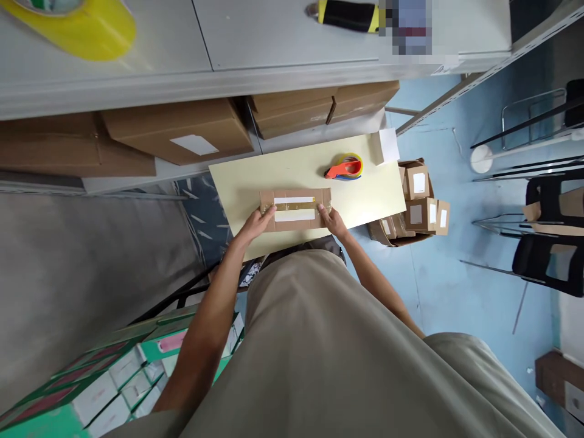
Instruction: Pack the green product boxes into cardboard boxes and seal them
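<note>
A flat cardboard box (292, 225) with a strip of brown tape between two white label strips lies in front of me at the near side of a cream table (246, 176). My left hand (258, 222) grips its left end, thumb on top. At the right end my right hand (334, 220) holds it the same way, thumb pressed on the cardboard. The undersides of both hands' fingers are hidden by the box. Beyond it, toward the right, sits an orange tape dispenser (343, 168) with a yellow roll.
A white box (385, 146) stands at the table's far right corner. Large cartons (177, 128) line the shelf behind. Right of the table is an open carton holding small boxes (417, 214). Green and white boxes (123, 377) are stacked at lower left; black chairs (547, 261) stand right.
</note>
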A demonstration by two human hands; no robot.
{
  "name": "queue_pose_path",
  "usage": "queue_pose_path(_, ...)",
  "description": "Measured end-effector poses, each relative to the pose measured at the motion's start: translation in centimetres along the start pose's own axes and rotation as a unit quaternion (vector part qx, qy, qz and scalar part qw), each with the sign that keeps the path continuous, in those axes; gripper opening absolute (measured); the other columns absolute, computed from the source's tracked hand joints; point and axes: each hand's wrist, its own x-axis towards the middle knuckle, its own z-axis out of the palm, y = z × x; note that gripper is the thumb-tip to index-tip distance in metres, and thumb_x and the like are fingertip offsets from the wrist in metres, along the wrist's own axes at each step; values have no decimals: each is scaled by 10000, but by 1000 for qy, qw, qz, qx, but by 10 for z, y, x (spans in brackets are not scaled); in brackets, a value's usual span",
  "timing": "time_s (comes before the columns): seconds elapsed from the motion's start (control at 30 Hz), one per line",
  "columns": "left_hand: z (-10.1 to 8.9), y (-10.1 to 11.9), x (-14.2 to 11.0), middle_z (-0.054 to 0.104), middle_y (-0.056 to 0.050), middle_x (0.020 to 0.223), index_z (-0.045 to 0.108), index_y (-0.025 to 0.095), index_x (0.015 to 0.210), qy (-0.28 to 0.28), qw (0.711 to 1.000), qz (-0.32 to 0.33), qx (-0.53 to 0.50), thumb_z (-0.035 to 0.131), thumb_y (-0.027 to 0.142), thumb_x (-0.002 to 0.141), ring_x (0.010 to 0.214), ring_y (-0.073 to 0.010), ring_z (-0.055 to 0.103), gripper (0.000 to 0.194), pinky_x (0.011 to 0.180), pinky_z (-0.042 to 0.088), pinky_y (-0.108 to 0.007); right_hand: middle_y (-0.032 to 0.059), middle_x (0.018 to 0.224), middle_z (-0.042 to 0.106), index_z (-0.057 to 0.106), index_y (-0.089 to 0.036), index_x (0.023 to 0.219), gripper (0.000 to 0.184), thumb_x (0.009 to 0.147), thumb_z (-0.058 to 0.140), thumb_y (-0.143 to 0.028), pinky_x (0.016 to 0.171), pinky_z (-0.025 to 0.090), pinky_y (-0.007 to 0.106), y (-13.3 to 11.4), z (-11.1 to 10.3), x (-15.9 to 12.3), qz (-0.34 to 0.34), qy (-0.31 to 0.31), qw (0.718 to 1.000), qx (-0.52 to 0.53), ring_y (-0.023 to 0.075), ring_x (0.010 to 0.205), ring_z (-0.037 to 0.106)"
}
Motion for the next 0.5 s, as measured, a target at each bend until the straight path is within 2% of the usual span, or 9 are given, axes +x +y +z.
queue_pose_path(0.13,-3,-10,-18,822,-156,1361,736,188,1343,13,999,42,2,774,690,905,1273,-356,774,667,1120,627,-446,165,1365,828,732,-174,1392,886,969,565,-934,1074,636,484,-10,-13,-23,-6,-9,999,33,364,1248,764)
queue_pose_path(0.27,-1,-21,-35,820,-150,1363,731,192,1374,65,996,58,18,817,474,886,1135,-308,821,570,1043,677,-439,131,1477,785,711,-232,1500,734,983,725,-753,1210,573,486,-20,-31,-41,-67,-24,997,17,323,1372,722)
queue_pose_path(0.37,14,-27,-39,784,-152,1475,715,204,1476,109,992,58,10,742,294,918,1165,-296,834,566,1086,671,-446,139,1616,699,690,-245,1562,735,960,792,-654,1269,530,482,-18,-38,-39,-81,-17,996,-34,319,1486,658)
queue_pose_path(0.5,43,-39,-42,755,-168,1536,662,196,1596,126,992,28,-12,721,228,933,1310,-323,800,666,1145,650,-463,142,1695,638,625,-255,1654,743,964,811,-459,1214,581,464,-3,-32,-25,-19,2,992,-129,311,1498,650)
